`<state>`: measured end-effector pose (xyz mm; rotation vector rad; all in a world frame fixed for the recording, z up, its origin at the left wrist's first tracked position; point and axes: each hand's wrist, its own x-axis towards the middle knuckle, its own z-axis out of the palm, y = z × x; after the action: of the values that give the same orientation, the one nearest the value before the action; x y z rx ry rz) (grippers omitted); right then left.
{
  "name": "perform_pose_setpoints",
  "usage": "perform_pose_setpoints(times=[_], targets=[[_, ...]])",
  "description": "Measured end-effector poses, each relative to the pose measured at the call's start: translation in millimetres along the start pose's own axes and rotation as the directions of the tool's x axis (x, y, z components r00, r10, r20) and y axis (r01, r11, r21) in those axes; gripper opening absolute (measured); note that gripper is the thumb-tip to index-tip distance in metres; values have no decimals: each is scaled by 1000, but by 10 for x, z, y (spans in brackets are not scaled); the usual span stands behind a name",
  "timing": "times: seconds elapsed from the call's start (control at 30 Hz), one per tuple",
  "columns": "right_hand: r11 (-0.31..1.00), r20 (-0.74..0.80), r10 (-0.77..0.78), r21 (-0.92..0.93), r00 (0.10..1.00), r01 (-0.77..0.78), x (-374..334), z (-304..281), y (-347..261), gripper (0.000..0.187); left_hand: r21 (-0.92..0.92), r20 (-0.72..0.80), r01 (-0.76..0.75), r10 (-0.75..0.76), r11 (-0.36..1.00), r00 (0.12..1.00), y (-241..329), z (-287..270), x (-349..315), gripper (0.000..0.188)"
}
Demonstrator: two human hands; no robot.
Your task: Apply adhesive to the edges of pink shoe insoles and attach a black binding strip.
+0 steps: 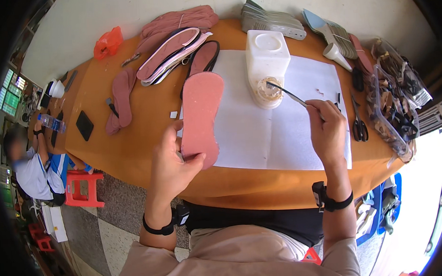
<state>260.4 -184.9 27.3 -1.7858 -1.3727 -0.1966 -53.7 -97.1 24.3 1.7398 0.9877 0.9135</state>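
My left hand (168,165) grips a pink shoe insole (202,111) by its near end, thumb on top, holding it upright above the table edge. My right hand (326,127) is closed around the handle of a thin dark brush (292,95). The brush's far end is at the round mouth of a white plastic jug (268,58), whose opening is crusted with yellowish-brown residue, likely glue. The jug is on a large white sheet (241,142). Behind the held insole lies a dark-edged pink insole (206,59), partly covered by it.
Stacked insoles (169,55), a pink bundle (180,22) and loose pink pieces (124,95) lie left, near a phone (84,126). Scissors (358,123), a white cup (334,52) and a plastic bin of straps (387,107) are right. Another person (35,170) sits far left.
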Motion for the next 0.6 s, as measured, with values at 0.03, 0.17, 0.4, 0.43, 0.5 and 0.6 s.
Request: perform_pose_setpoints(times=[0.03,0.17,0.4,0.43,0.5,0.6], targets=[[1000,2,0,1,1000,0,-21,-35,-13,5,-4,4,10,-10,1000,1000,4,-1,-4,66],[995,-29,85,62,996,-83,-105,-106,-51,7,-36,16,38,-38,999,999,31,26,0,65],[983,-59,166,90,984,-161,-227,-75,-14,9,-71,53,82,-78,994,996,98,98,-10,68],[990,-55,110,96,992,-105,-233,-70,-1,9,-55,68,91,-87,994,994,102,112,-11,69],[987,-23,144,73,989,-142,-273,-85,9,9,-40,83,98,-94,994,992,109,128,-4,70],[969,-86,239,80,967,-233,-310,-92,11,9,-5,121,105,-104,994,987,119,143,-13,71]])
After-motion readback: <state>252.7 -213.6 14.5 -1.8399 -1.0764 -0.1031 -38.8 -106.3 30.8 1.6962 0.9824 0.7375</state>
